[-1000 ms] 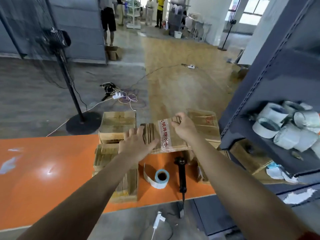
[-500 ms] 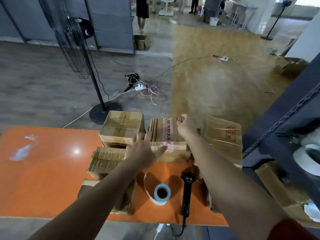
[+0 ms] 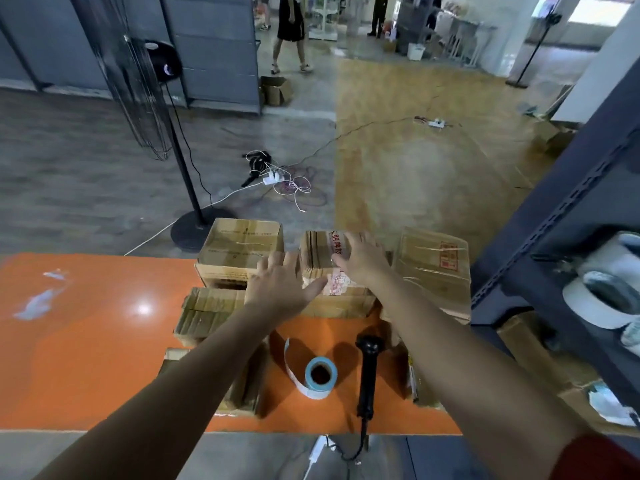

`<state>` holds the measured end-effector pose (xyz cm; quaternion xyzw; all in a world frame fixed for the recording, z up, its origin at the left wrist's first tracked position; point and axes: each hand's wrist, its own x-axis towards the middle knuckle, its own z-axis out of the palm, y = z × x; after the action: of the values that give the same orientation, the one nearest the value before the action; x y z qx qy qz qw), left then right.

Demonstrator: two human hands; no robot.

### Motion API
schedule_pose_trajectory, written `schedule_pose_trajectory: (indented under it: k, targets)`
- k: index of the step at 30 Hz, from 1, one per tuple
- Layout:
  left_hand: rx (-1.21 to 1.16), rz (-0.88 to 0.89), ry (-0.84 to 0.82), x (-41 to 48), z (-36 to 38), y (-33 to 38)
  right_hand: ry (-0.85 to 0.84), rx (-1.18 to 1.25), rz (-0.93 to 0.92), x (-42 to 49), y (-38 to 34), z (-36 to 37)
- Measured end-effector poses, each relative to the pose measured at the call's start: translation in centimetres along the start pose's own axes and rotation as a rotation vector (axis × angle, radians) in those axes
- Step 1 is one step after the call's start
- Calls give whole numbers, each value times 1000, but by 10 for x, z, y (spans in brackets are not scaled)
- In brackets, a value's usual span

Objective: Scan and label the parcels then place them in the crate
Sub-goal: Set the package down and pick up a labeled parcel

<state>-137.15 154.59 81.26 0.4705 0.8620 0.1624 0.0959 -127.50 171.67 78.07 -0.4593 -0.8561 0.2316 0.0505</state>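
the left hand (image 3: pixel 277 289) lies flat against the near-left side of the middle parcel (image 3: pixel 317 252), the right hand (image 3: pixel 363 258) spread open on its top, at the far edge of the orange counter (image 3: pixel 86 341). ungripped, one shove could tip it off the back. the counter shines glossy; cables (image 3: pixel 291 183) trail over the warehouse floor (image 3: pixel 104 174) beyond.

Floor: grey wood-look planks (image 3: pixel 86 161) on the left, a glossy tan strip (image 3: pixel 398 161) on the right.
Walls: grey partition panels (image 3: pixel 214 53) at the back.
Furniture: shiny orange tabletop (image 3: pixel 86 341); dark blue-grey metal shelving rack (image 3: pixel 571 209) at right; black pedestal fan (image 3: pixel 164 62).
Light: bright window (image 3: pixel 595 8) far right.
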Motion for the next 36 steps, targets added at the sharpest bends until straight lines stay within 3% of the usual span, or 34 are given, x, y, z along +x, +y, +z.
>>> schedule_pose_trajectory:
  k: [10, 17, 20, 23, 30, 36]
  targets:
    - [-74, 67, -138, -43, -17, -84, 185, -100, -59, -90, -58, 38]
    - [-124, 131, -214, -69, -16, -138, 122, -25, -123, -147, -85, 82]
    - [-165, 176, -335, -77, -13, -162, 64, -26, -194, -165, -90, 97]
    - [-93, 233, -443, -86, -7, -176, -13, -38, -205, -174, -88, 111]
    - [213, 327, -342, -96, 8, -176, -46, 12, -266, -182, -78, 122]
    - [-206, 172, -353, -89, -2, -156, -12, 205, -241, -184, -64, 103]
